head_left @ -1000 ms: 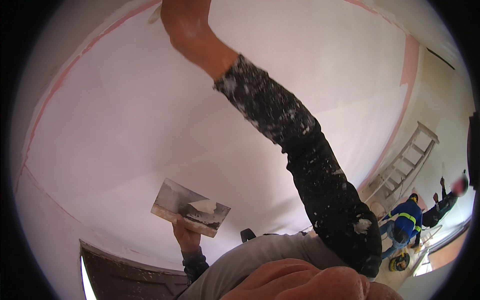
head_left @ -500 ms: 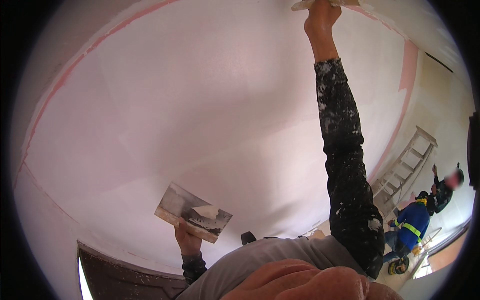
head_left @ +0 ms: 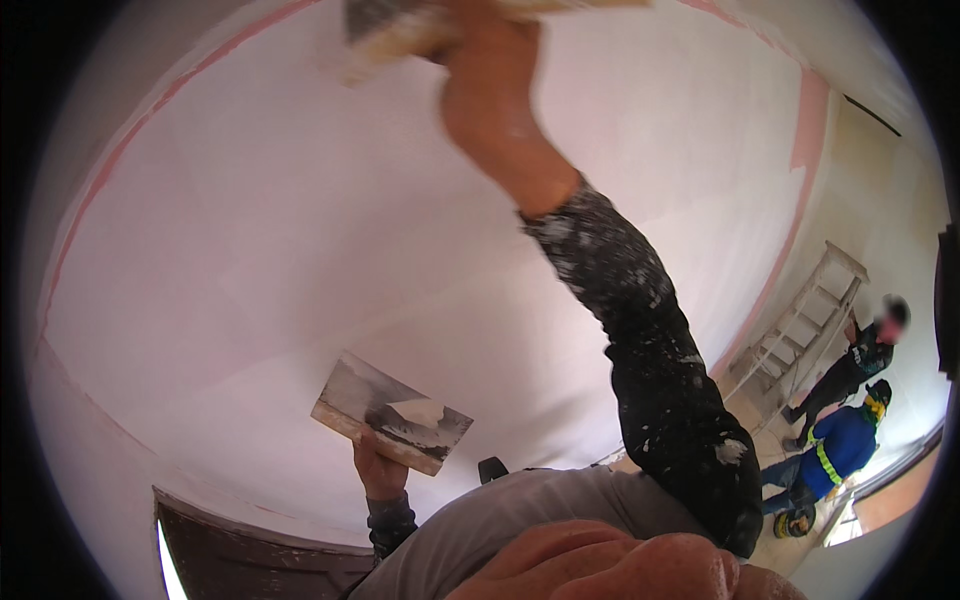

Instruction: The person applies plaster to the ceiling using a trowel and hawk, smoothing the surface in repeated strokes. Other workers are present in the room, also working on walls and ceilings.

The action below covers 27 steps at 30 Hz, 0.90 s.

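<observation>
High in front of me my right hand (head_left: pixel 492 100) grips a plastering trowel (head_left: pixel 395 28), smeared by motion and partly cut off by the top edge. Its blade is at or close to the white and pink wall (head_left: pixel 270 200); whether it touches, I cannot tell. Low on the left, my left hand (head_left: pixel 380 470) is closed round the underside of a rectangular plasterer's hawk (head_left: pixel 350 385). On the hawk's grey face lies a small pale lump of plaster (head_left: pixel 418 411). Pale splashes cover my dark right sleeve (head_left: pixel 670 370).
A stepladder (head_left: pixel 800 325) leans or stands at the right. Beside it is a person in dark clothes (head_left: pixel 860 365), with another person in a blue jacket (head_left: pixel 845 445) nearer. A dark brown door (head_left: pixel 260 550) is at the lower left. Pink strips (head_left: pixel 812 120) border the wall.
My right hand has swept left across the upper wall with the trowel. The left hand and hawk have barely moved. Both people at the right have shifted position.
</observation>
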Motion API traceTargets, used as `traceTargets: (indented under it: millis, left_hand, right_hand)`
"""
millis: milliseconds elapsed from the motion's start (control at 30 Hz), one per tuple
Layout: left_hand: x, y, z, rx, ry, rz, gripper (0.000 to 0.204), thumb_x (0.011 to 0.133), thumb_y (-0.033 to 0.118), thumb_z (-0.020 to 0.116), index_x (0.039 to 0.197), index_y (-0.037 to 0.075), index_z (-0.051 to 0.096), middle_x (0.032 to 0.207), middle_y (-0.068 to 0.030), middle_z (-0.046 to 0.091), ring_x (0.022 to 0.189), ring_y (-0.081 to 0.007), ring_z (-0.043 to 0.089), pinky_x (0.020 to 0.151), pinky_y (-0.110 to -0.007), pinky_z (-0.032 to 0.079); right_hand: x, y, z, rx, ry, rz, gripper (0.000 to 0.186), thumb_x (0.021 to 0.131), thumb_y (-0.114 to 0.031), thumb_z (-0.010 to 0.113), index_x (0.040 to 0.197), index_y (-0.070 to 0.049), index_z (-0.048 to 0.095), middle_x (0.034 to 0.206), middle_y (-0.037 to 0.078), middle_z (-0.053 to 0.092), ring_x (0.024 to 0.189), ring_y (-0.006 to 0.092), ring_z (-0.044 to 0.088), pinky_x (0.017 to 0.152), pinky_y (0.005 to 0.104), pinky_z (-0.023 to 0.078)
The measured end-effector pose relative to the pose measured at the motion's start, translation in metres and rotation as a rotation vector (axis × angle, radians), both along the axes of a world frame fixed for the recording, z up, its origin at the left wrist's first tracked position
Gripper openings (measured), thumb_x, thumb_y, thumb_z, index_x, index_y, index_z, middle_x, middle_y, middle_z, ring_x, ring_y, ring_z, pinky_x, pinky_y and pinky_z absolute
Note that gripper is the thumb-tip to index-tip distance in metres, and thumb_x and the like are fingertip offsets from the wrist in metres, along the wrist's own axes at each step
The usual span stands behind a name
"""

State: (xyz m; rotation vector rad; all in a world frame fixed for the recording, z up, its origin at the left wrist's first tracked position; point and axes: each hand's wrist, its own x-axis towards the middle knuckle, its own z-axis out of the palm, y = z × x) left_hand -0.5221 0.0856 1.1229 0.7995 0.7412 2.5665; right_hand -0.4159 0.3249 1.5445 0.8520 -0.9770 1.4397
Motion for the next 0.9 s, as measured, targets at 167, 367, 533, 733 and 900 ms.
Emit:
traceTargets:
  millis: [167, 367, 533, 733, 900]
  left_hand:
    - [-0.120, 0.015, -0.101, -0.022, 0.018, -0.134, 0.055, 0.099, 0.033, 0.065, 0.144, 0.007, 0.047, 0.139, -0.0119, 0.056, 0.129, -0.0322, 0.053, 0.111, -0.052, 0.043]
    - [-0.173, 0.080, -0.358, 0.063, 0.065, -0.044, 0.056, 0.099, 0.033, 0.065, 0.145, 0.007, 0.046, 0.139, -0.0117, 0.056, 0.130, -0.0315, 0.053, 0.111, -0.053, 0.043]
    - [-0.231, 0.229, -0.703, 0.017, 0.032, -0.128, 0.059, 0.100, 0.035, 0.064, 0.148, 0.008, 0.043, 0.143, -0.0123, 0.054, 0.132, -0.0315, 0.051, 0.111, -0.053, 0.043]
    - [-0.317, 0.400, -0.624, -0.023, 0.114, -0.170, 0.055, 0.100, 0.034, 0.064, 0.146, 0.008, 0.045, 0.141, -0.0123, 0.055, 0.132, -0.0318, 0.051, 0.111, -0.053, 0.042]
    - [-0.387, 0.518, -0.333, -0.124, 0.030, -0.243, 0.052, 0.101, 0.031, 0.063, 0.145, 0.008, 0.047, 0.141, -0.0122, 0.055, 0.131, -0.0319, 0.051, 0.111, -0.053, 0.042]
  right_hand:
    - [-0.080, 0.181, -0.076, -0.159, -0.043, 0.156, 0.025, 0.095, -0.015, 0.051, 0.113, 0.001, 0.058, 0.113, 0.018, 0.067, 0.104, 0.0324, 0.067, 0.091, 0.0478, 0.057]
    - [-0.134, 0.245, -0.272, -0.060, -0.009, 0.268, 0.044, 0.096, -0.015, 0.046, 0.135, 0.005, 0.042, 0.140, 0.025, 0.052, 0.128, 0.0431, 0.053, 0.108, 0.0627, 0.046]
    - [-0.147, 0.371, -0.588, -0.344, -0.073, 0.312, 0.034, 0.100, -0.011, 0.045, 0.125, 0.011, 0.039, 0.129, 0.030, 0.049, 0.122, 0.0461, 0.052, 0.108, 0.0630, 0.048]
    - [-0.066, 0.492, -0.618, 0.251, 0.219, 0.328, 0.035, 0.098, -0.005, 0.047, 0.118, 0.024, 0.042, 0.118, 0.042, 0.058, 0.115, 0.0524, 0.062, 0.105, 0.0567, 0.054]
    - [-0.206, 0.659, -0.391, -0.158, 0.198, 0.060, 0.031, 0.095, -0.011, 0.051, 0.121, 0.005, 0.053, 0.120, 0.020, 0.067, 0.111, 0.0322, 0.068, 0.095, 0.0488, 0.060]
